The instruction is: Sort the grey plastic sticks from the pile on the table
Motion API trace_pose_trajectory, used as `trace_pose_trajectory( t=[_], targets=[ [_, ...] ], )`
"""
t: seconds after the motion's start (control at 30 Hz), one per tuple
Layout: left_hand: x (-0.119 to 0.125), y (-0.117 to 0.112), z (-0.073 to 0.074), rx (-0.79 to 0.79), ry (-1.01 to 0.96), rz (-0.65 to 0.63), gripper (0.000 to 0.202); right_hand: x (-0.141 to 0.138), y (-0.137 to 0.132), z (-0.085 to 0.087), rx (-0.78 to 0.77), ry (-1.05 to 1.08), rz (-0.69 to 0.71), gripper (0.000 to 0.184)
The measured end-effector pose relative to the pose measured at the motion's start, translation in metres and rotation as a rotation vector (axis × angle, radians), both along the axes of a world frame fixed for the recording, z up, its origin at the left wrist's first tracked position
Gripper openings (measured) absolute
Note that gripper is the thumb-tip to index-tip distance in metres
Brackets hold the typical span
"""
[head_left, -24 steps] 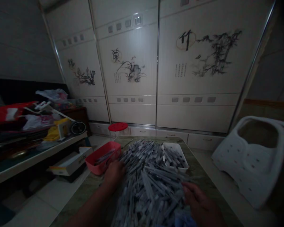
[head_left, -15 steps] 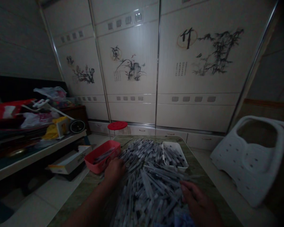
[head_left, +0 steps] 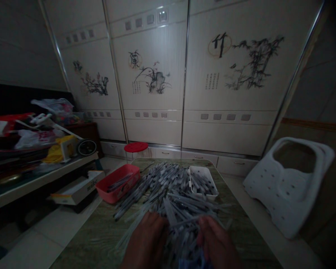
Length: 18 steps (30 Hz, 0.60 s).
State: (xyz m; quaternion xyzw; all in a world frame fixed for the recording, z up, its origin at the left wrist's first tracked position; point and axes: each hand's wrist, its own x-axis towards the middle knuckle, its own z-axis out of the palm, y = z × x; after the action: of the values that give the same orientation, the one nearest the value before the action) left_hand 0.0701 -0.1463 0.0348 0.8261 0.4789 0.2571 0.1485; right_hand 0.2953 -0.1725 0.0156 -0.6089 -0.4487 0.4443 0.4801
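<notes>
A big heap of thin grey pen-like sticks (head_left: 168, 190) covers the green table (head_left: 100, 231). My left hand (head_left: 148, 243) and my right hand (head_left: 215, 244) lie close together on the near end of the heap, knuckles up, fingers curled down into the sticks. What the fingers grip is hidden under the pile and blurred. A red tray (head_left: 118, 182) with a few sticks sits at the heap's left, and a white tray (head_left: 202, 182) full of sticks at its right.
A red stool (head_left: 136, 148) stands beyond the table before painted wardrobe doors (head_left: 184, 74). A cluttered shelf (head_left: 39, 149) runs along the left, with a cardboard box (head_left: 78, 186) under it. A white plastic seat (head_left: 291, 183) leans at the right.
My left hand came back from beside the red tray to the near middle of the heap. My right hand moved in toward it. The view shifted slightly right.
</notes>
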Motion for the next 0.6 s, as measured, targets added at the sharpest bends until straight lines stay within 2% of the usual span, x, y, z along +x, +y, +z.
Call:
trace_pose_trajectory(
  t=[0.17,0.2,0.27,0.3,0.37,0.43,0.5,0.6],
  targets=[
    [-0.001,-0.003,-0.008,-0.068,-0.208,-0.065,0.015,0.003,0.003,-0.009,0.02,0.126,0.002,0.062],
    [-0.001,-0.003,-0.01,-0.091,-0.274,-0.061,0.013,0.004,0.004,-0.01,0.025,0.151,-0.015,0.062],
    [0.001,-0.004,-0.018,-0.167,-0.486,0.035,0.006,0.004,0.004,-0.012,0.019,0.205,-0.056,0.062],
    [0.004,-0.004,-0.022,-0.237,-0.637,0.105,0.013,0.002,0.004,-0.012,0.01,0.233,-0.078,0.062],
    [0.012,-0.006,-0.033,-0.448,-0.96,0.209,0.044,-0.004,0.003,-0.011,-0.031,0.297,-0.106,0.064],
    [0.022,-0.007,-0.042,-0.681,-1.199,0.158,0.068,-0.014,0.002,-0.009,-0.089,0.376,-0.1,0.067],
    [0.031,-0.008,-0.047,-0.778,-1.364,0.137,0.065,-0.025,0.0,-0.009,-0.129,0.44,-0.046,0.069],
    [0.037,-0.01,-0.043,-0.859,-1.527,0.142,0.054,-0.041,-0.002,-0.012,-0.163,0.464,0.086,0.066]
  ],
)
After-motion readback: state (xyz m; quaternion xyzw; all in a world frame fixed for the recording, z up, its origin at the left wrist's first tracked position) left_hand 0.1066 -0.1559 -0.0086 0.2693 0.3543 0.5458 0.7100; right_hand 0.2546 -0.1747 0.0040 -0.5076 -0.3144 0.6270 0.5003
